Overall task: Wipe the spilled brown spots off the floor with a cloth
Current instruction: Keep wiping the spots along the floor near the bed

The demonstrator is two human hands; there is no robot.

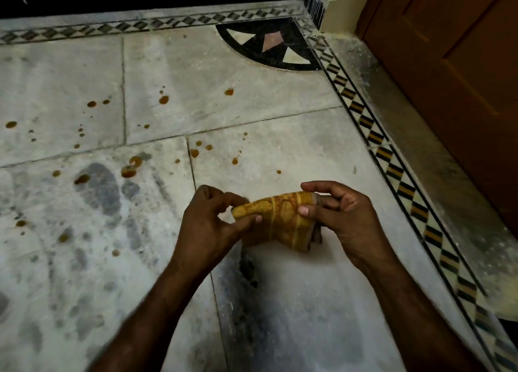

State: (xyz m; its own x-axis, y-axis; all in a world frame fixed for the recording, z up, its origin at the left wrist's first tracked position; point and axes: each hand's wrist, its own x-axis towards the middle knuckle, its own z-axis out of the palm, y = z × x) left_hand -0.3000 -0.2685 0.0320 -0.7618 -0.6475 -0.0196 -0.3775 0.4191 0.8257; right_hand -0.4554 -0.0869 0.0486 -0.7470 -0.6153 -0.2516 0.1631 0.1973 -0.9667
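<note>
Cloth (280, 217), yellow and folded, was held over the floor (308, 315) near its right edge, one end pinched in the grip of the left hand (207, 226), the other clamped by the right hand (344, 217). Scattered brown spots (129, 172) were seen toward the far left.

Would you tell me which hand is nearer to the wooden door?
Right. The right hand holds the yellow cloth on the side toward the wooden door, across the patterned border; the left hand pinches the cloth's other end, farther from it.
</note>
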